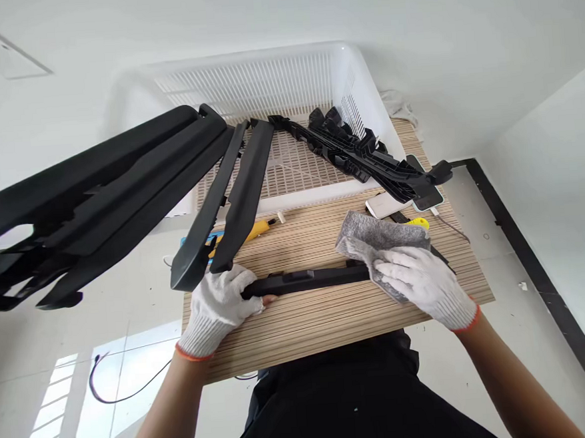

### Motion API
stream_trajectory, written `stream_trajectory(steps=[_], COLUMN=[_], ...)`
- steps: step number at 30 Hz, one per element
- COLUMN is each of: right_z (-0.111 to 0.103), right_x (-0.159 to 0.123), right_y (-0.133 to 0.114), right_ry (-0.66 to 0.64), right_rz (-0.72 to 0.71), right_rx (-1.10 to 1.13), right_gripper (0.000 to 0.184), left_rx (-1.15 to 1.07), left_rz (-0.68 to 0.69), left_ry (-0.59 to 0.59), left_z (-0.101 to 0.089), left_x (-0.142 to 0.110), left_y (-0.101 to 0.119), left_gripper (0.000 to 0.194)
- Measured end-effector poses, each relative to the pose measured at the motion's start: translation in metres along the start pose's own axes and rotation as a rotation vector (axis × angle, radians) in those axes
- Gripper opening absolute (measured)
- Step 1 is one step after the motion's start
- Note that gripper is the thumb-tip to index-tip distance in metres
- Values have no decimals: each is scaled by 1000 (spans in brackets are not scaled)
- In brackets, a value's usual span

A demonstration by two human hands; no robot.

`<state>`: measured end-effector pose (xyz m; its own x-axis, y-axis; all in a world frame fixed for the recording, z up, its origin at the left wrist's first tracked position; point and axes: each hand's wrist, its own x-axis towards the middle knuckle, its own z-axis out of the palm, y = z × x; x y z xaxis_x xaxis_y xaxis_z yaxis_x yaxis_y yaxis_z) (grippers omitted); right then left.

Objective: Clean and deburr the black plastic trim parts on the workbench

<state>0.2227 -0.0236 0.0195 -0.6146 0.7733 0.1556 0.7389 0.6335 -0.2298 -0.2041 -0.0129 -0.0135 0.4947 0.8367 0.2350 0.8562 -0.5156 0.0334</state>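
A long black plastic trim strip (307,281) lies across the front of the wood-grain table. My left hand (221,303), in a white knitted glove with a fingertip poking out, is closed around the strip's left end. Over the right end is a folded grey cloth (368,234), which my gloved right hand (417,278) grips and presses down on the strip. That end is partly hidden under the cloth. Just above my left hand, the tips of two black trim pieces (250,188) reach down from the basket.
A white slatted basket (266,204) stands at the back of the table (301,338). More black trim pieces (133,170) jut out over its left side, and ribbed ones (362,151) lean at right. A yellow-handled tool (258,229), a phone (429,199) and a white device (386,204) lie nearby.
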Motion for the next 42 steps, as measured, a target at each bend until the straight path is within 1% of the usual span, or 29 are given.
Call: stream_trajectory(steps=[4,6,8,11,14,17,21,24,26,29,31,33,42], right_z=[-31,-37,-32,-9,15,27,27,26,26,27,27,29,31], right_x=[-20,-24,-23,-17,-14,-16,-20,-19,-18,-17,-16,-17,-20], right_y=[3,1,-3,-10,-15,-15,-11,-11,-12,-13,-12,-11,-9], right_ry=[-82,-78,-41,18,82,141,179,217,235,263,273,275,276], right_rz=[99,134,151,135,136,181,180,174,194,261,302,314,313], right_rx=[-82,-70,-34,58,145,184,194,190,188,194,200,202,220], right_gripper=[30,27,26,26,20,18,18,17,15,11,10,9,10], left_rx=[-4,-5,-13,-48,-77,-63,20,87,125,150,150,151,93], left_rz=[19,42,62,68,61,38,30,36,35,15,7,1,-73], left_ry=[-12,-8,-12,-14,-11,-27,-85,-83,-60,19,75,94,6], left_z=[2,2,2,1,-1,-4,-9,-10,-8,-2,2,6,5], left_x=[-3,-3,-2,0,2,4,9,11,12,12,12,12,18], left_y=[-4,-5,-6,-5,-2,2,9,17,24,31,34,34,33], left_gripper=[39,41,42,41,42,42,47,49,48,49,51,54,52])
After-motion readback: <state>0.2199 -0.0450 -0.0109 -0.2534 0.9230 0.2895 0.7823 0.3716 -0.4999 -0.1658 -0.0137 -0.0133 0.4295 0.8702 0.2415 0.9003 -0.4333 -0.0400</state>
